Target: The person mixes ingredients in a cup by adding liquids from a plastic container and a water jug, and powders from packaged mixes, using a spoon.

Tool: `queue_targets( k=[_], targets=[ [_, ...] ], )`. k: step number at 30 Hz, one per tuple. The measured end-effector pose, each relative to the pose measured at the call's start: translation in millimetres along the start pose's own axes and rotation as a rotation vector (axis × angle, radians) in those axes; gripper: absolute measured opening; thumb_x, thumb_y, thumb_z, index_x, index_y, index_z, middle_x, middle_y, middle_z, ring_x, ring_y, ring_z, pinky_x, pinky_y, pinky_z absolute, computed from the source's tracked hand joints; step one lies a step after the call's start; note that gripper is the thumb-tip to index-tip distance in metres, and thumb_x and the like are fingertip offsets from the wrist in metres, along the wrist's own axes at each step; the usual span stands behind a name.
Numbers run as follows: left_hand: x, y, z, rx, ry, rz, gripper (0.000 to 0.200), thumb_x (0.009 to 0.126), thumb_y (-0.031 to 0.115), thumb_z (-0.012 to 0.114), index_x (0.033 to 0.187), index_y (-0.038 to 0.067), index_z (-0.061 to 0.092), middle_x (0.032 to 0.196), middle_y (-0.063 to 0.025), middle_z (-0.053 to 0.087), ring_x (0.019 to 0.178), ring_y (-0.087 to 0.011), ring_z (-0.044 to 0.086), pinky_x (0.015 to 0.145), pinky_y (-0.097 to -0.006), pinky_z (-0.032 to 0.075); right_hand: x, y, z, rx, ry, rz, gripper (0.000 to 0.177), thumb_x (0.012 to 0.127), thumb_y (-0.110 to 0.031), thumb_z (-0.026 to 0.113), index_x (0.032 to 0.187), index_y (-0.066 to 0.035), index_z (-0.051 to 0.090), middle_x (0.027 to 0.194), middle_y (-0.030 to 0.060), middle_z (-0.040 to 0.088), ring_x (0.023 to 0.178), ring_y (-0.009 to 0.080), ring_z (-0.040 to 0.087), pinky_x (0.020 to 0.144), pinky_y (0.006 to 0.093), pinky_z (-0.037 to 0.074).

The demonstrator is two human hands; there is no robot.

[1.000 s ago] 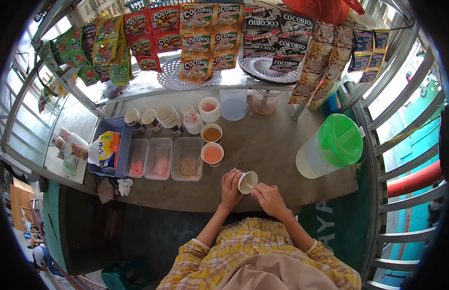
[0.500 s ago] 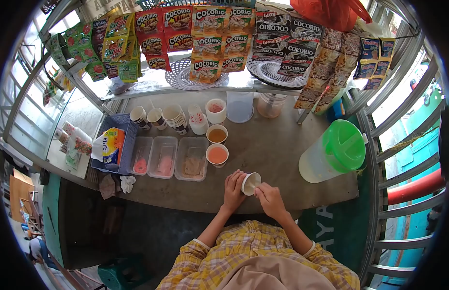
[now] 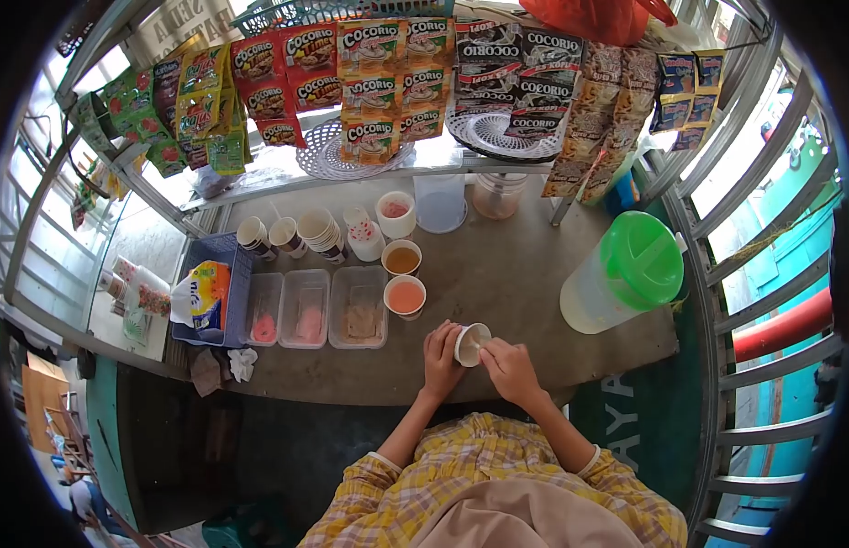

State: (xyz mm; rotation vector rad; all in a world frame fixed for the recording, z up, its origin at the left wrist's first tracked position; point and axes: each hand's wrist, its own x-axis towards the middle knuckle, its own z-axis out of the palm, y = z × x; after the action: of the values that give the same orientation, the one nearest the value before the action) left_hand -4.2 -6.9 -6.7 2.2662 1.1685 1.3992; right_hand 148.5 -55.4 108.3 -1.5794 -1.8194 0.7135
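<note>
Near the counter's front edge, a paper cup (image 3: 472,345) is tilted with its mouth toward the right. My left hand (image 3: 441,358) is wrapped round its left side. At the cup's rim, my right hand (image 3: 510,369) pinches something thin and pale that reaches into the cup; most of it is hidden by the fingers. Behind my hands stand a cup of pink-orange drink (image 3: 405,297) and a cup of amber drink (image 3: 402,261). Farther back is a white cup with pink contents (image 3: 395,209).
Three clear tubs (image 3: 358,321) with powders and a blue basket (image 3: 205,333) stand at the left. Stacked cups (image 3: 321,230) are behind them. A green-lidded jug (image 3: 621,274) is at the right. Sachet strips (image 3: 369,87) hang at the back.
The whole view has shifted slightly. My hands stay at the cup, its mouth turned a little more to the right, with the right fingers still at the rim.
</note>
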Motion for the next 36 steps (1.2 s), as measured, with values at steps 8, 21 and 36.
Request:
queue_targets(
  k=[8, 21, 36],
  targets=[
    [-3.8, -0.9, 0.7, -0.032, 0.037, -0.084, 0.071, 0.065, 0.012, 0.082, 0.127, 0.004, 0.049, 0.126, -0.0146, 0.053, 0.118, -0.0344, 0.052, 0.098, -0.0441, 0.041, 14.3, -4.9, -4.1, -0.045, -0.022, -0.091, 0.022, 0.092, -0.019, 0.052, 0.082, -0.001, 0.060, 0.078, 0.0151, 0.060, 0.070, 0.0351, 0.059, 0.064, 0.0427, 0.044],
    [-2.3, -8.2, 3.8, -0.146, 0.114, -0.111, 0.074, 0.066, 0.009, 0.083, 0.126, 0.010, 0.038, 0.130, -0.0165, 0.054, 0.119, -0.0341, 0.053, 0.101, -0.0449, 0.035, 35.5, -16.6, -7.4, -0.106, -0.026, -0.132, 0.021, 0.093, -0.020, 0.052, 0.087, -0.004, 0.065, 0.085, 0.0116, 0.065, 0.075, 0.0304, 0.062, 0.069, 0.0389, 0.042],
    [-2.0, -7.8, 7.5, -0.153, 0.107, -0.116, 0.073, 0.064, 0.011, 0.084, 0.123, 0.010, 0.041, 0.128, -0.0140, 0.056, 0.121, -0.0323, 0.053, 0.102, -0.0454, 0.035, 24.6, -6.5, -5.0, -0.057, -0.013, -0.088, 0.025, 0.096, -0.024, 0.050, 0.084, -0.007, 0.064, 0.080, 0.0079, 0.064, 0.073, 0.0266, 0.059, 0.074, 0.0382, 0.035]
  ],
)
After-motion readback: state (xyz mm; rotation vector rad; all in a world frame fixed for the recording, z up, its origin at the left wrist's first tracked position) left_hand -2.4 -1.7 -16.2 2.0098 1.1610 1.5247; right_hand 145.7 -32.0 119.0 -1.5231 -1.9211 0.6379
